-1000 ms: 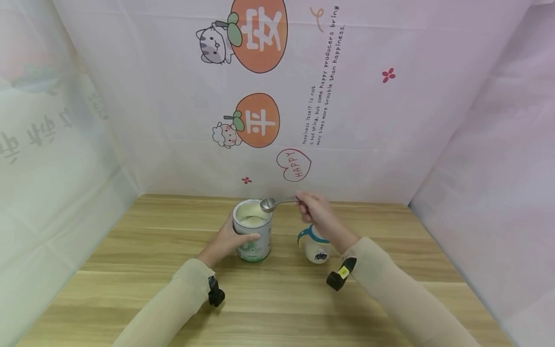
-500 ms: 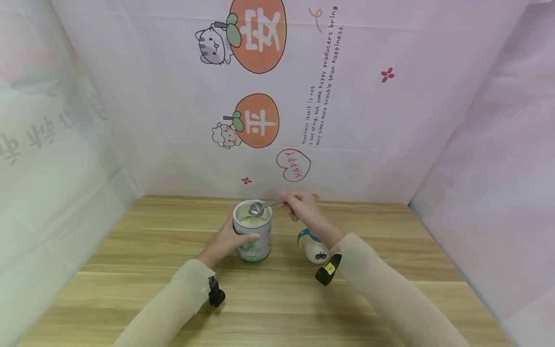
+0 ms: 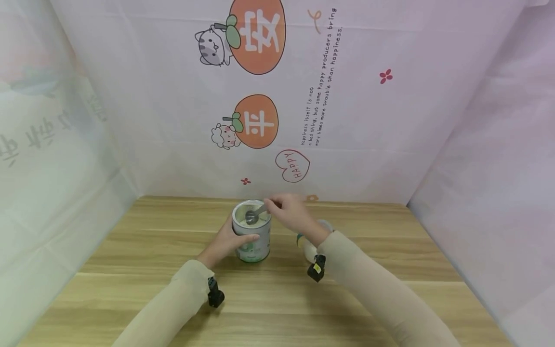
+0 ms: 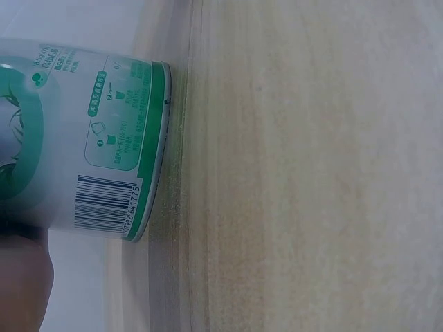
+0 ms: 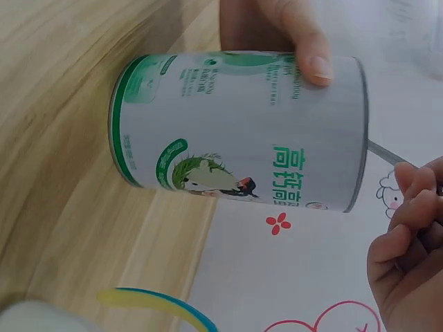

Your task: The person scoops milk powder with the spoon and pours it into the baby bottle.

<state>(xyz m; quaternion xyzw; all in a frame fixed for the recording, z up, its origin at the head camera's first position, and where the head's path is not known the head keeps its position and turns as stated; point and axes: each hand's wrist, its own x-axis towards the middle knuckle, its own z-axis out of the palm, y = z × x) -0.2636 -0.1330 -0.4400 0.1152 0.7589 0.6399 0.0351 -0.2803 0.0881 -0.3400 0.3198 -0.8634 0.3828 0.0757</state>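
Observation:
A white and green powder can [image 3: 255,245] stands upright on the wooden table, its top uncovered and pale powder inside. My left hand [image 3: 224,240] grips its left side, the thumb lying across the front. Between the fingers of my right hand [image 3: 291,212] is the handle of a metal measuring spoon [image 3: 251,218], whose bowl sits inside the can's mouth. The right wrist view shows the can [image 5: 242,131] with the spoon handle [image 5: 389,153] entering past its rim; the bowl is hidden there. In the left wrist view the can's barcode side [image 4: 107,200] faces the camera.
Below my right forearm stands a white bottle with a blue and yellow handle [image 3: 309,250], partly covered by the wrist. A printed white cloth [image 3: 347,159] rises behind the table [image 3: 269,308], with more cloth at both sides.
My right hand has moved left and brought the measuring spoon from above the can's right rim down into its mouth. The left hand and the can have stayed put.

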